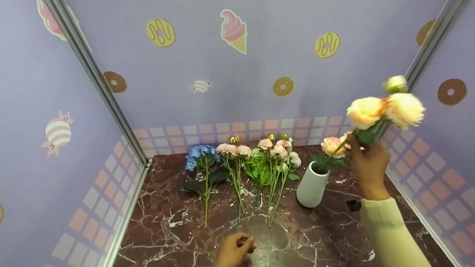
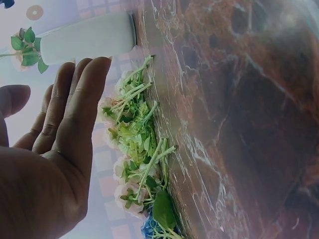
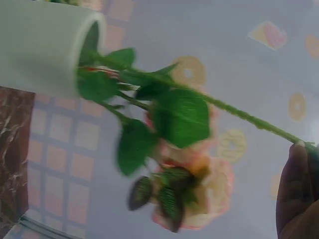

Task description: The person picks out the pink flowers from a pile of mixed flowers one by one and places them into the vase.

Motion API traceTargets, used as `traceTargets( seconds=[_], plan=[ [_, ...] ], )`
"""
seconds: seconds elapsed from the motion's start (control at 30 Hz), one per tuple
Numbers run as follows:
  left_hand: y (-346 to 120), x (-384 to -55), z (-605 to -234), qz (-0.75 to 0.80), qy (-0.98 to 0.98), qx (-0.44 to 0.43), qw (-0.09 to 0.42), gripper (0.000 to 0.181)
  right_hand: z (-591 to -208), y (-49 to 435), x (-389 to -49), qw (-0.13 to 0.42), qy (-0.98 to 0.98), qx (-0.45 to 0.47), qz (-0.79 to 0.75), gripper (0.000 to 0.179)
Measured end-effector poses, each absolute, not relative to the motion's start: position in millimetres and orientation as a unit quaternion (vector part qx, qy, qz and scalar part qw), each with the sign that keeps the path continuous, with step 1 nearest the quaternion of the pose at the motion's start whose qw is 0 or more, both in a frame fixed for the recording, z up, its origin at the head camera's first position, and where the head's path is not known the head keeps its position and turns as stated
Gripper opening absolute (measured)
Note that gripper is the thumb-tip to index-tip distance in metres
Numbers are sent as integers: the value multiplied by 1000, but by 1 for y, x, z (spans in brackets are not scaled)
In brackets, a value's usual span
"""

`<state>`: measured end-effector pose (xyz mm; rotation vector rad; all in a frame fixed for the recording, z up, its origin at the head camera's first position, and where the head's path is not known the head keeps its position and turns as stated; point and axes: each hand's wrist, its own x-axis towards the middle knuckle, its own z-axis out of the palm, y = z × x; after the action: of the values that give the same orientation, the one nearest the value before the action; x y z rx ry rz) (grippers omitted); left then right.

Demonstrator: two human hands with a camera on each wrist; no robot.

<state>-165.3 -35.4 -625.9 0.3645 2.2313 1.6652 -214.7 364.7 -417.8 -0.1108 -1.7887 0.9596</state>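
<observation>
My right hand pinches the upper stem of a pale yellow flower spray with two full blooms and a bud. Its green stem slants down into the mouth of a white vase, as the right wrist view also shows. Another flower with peach-pink petals stands in the vase and leans outward, its green leaves by the rim. Low over the front of the table, my left hand holds nothing, its fingers loosely bent; the left wrist view shows its palm and extended fingers.
Left of the vase, a blue hydrangea, pink flowers, a green spray and pale pink-white flowers lie with stems toward me. The dark red marbled table meets lilac walls at the back and sides.
</observation>
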Motion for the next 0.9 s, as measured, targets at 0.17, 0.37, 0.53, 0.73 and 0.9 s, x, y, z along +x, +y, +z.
traceTargets(
  seconds=[0.17, 0.37, 0.53, 0.73, 0.9],
  plan=[
    [-36, -165, -627, 578, 789, 135, 157, 26, -441, 356, -219, 521, -779, -16, 349, 21],
    [-36, -164, -624, 572, 796, 125, 157, 25, -467, 351, -221, 484, -812, -39, 323, 24],
    [-36, -162, -624, 580, 790, 116, 163, 24, -490, 354, -221, 460, -821, -91, 326, 33],
    [-38, -162, -627, 590, 783, 111, 161, 22, -512, 359, -223, 444, -824, -109, 335, 28],
    [-39, -161, -628, 592, 781, 103, 169, 23, -524, 359, -224, 437, -810, -125, 371, 29]
  ],
)
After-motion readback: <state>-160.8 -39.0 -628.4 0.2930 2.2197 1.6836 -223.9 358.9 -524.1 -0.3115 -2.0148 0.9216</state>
